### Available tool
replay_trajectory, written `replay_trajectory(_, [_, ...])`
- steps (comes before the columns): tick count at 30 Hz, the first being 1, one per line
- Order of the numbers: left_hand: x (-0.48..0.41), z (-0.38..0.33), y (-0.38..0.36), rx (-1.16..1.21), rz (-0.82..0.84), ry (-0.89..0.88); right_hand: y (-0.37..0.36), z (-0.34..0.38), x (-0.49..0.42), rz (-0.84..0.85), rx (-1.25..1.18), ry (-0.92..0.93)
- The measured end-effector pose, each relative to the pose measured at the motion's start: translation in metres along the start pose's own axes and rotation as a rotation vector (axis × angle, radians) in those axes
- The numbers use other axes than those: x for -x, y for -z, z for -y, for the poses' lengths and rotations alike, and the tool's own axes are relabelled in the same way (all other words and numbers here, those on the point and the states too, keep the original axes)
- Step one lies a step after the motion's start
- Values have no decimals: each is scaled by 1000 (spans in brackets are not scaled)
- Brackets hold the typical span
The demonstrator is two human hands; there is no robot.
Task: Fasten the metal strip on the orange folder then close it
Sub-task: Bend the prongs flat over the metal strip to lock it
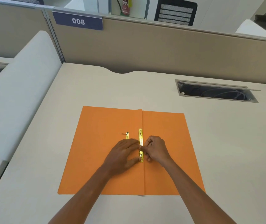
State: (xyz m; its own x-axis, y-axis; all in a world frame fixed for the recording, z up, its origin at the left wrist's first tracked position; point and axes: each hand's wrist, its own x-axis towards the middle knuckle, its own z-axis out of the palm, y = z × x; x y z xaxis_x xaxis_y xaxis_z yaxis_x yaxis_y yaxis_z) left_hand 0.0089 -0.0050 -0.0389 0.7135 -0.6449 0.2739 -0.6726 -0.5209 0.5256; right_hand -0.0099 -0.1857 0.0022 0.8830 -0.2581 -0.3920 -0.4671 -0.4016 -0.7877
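While the orange folder (106,159) lies open and flat on the pale desk (225,143), both hands meet at its centre fold. A gold metal strip (140,138) runs along the fold just right of the crease, its far end free and its near part under the hands. The left hand (122,155) rests palm down on the left leaf, its fingers (133,142) laid together and flat, with the tips touching the strip and the thumb beside the strip's near end. The right hand (156,148) is curled, its fingers (148,143) pinched together on the middle of the strip. A second, shorter gold metal piece (127,135) lies on the left leaf, partly hidden under the left hand. Farther right, a cable slot (216,92) is cut into the desk, and a partition sign (78,21) reads 008.
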Motion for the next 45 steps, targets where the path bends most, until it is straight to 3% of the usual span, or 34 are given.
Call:
replay_trajectory(9, [-8, 3, -2, -15, 99, 14, 2, -1, -5, 41, 134, 40])
replay_trajectory(14, [-12, 4, -1, -10, 127, 36, 9, 3, -4, 135, 103, 50])
replay_trajectory(18, [-13, 3, 0, -29, 133, 36, 21, 10, 1, 276, -45, -71])
replay_trajectory(23, [-14, 3, -1, -50, 155, 56, 28, 18, 11, 373, 123, -64])
replay_trajectory(27, [-16, 3, 2, -67, 194, 50, 20, 13, 22, 275, 235, 35])
replay_trajectory(32, [-17, 1, 5, -53, 245, 76, 4, -9, 40, 62, 483, 292])
replay_trajectory(38, [-16, -2, 5, 16, 259, 112, -8, -27, 57, -73, 512, 451])
replay_trajectory(45, [-14, -1, 2, 62, 234, 121, -17, -26, 61, -111, 415, 377])
